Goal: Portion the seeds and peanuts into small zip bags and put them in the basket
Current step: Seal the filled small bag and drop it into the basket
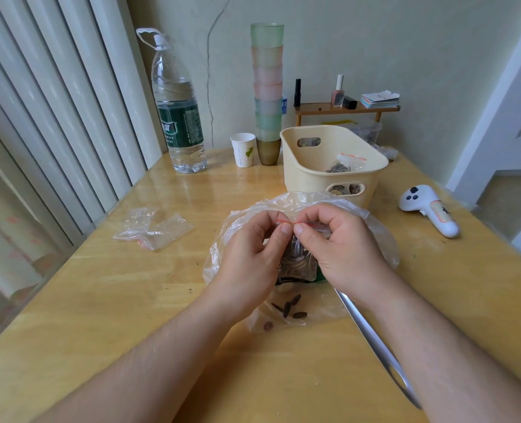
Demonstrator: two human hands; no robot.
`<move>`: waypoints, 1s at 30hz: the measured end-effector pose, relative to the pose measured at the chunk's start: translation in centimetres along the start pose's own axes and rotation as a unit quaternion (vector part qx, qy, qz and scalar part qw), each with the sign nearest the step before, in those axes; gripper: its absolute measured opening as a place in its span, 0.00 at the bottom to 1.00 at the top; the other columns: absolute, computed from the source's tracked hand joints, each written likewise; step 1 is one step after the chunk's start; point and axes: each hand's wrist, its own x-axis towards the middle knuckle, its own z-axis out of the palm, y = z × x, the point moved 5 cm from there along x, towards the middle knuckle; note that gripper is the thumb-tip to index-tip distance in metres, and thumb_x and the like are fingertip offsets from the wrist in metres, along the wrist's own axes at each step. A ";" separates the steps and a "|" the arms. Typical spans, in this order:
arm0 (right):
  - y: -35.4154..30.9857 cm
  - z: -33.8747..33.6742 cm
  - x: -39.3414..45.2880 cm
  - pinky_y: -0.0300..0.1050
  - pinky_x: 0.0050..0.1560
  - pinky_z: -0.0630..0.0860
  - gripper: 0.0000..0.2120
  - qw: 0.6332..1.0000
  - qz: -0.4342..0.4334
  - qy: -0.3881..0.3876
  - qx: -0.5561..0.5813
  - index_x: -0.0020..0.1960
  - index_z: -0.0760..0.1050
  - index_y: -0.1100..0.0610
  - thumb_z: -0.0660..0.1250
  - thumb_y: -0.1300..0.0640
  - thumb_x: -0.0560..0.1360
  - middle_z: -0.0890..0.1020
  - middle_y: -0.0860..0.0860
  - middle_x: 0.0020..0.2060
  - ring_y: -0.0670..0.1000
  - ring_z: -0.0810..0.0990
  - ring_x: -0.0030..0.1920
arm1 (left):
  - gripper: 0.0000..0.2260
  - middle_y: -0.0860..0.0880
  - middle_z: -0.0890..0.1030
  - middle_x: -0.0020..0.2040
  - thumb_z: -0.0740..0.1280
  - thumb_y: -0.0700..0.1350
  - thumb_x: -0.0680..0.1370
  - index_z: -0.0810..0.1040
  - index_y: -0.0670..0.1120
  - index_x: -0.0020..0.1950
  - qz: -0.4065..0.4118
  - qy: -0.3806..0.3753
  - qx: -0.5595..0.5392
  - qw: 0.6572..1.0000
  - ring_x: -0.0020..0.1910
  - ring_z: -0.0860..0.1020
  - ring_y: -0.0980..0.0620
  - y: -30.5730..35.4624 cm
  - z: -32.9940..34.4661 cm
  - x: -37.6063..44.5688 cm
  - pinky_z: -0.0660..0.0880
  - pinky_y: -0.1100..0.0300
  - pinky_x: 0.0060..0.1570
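Head view: zip bag (295, 251) behind hands (253, 248).

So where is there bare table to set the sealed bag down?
Bare table shows near-left, below the empty zip bags, and between water bottle and basket. Crowded in the middle: both hands over the big plastic bag.

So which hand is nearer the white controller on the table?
Right. The right hand pinches the small zip bag at centre, with the white controller off to its right; the left hand sits farther left.
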 end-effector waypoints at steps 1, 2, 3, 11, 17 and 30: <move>0.0 0.0 0.0 0.30 0.47 0.74 0.11 1.000 -0.001 -0.003 0.001 0.44 0.80 0.47 0.72 0.63 0.79 0.83 0.36 0.39 0.38 0.82 0.44 | 0.07 0.51 0.79 0.42 0.65 0.48 0.85 0.79 0.47 0.53 -0.002 -0.004 -0.005 1.000 0.42 0.75 0.52 0.0 0.0 0.0 0.73 0.50 0.46; 0.1 0.0 0.0 0.31 0.47 0.74 0.11 1.000 0.000 -0.005 0.007 0.44 0.80 0.47 0.71 0.63 0.80 0.83 0.36 0.38 0.38 0.81 0.44 | 0.07 0.50 0.80 0.42 0.66 0.50 0.84 0.79 0.48 0.52 -0.003 -0.005 -0.009 1.000 0.42 0.75 0.51 0.0 0.1 0.0 0.73 0.50 0.46; 0.1 0.0 0.0 0.32 0.47 0.74 0.11 1.000 0.002 -0.006 0.014 0.45 0.80 0.48 0.71 0.63 0.80 0.83 0.36 0.38 0.38 0.81 0.43 | 0.07 0.50 0.80 0.43 0.66 0.51 0.83 0.80 0.49 0.51 -0.002 -0.003 -0.011 1.000 0.43 0.75 0.51 0.0 0.1 0.1 0.73 0.50 0.46; 0.2 -0.3 -0.1 0.43 0.52 0.79 0.07 0.998 0.029 0.001 0.053 0.47 0.83 0.49 0.73 0.60 0.79 0.86 0.42 0.41 0.43 0.84 0.46 | 0.07 0.46 0.84 0.46 0.67 0.50 0.82 0.81 0.48 0.51 0.008 0.019 -0.021 1.000 0.46 0.79 0.50 0.0 -0.2 0.3 0.78 0.42 0.53; 0.6 -0.6 0.0 0.45 0.52 0.78 0.08 0.999 0.022 0.007 0.022 0.44 0.83 0.44 0.74 0.57 0.78 0.85 0.41 0.40 0.43 0.82 0.45 | 0.05 0.44 0.85 0.49 0.67 0.46 0.84 0.81 0.47 0.53 0.012 0.026 -0.027 0.999 0.47 0.80 0.51 -0.1 -0.5 0.3 0.78 0.48 0.52; 0.4 -0.6 -0.2 0.46 0.50 0.82 0.06 0.998 0.039 0.021 0.046 0.45 0.84 0.47 0.76 0.58 0.77 0.87 0.47 0.41 0.47 0.84 0.45 | 0.04 0.52 0.84 0.41 0.70 0.42 0.83 0.83 0.45 0.50 0.014 0.029 -0.016 0.999 0.41 0.80 0.56 0.1 -0.5 0.3 0.76 0.62 0.44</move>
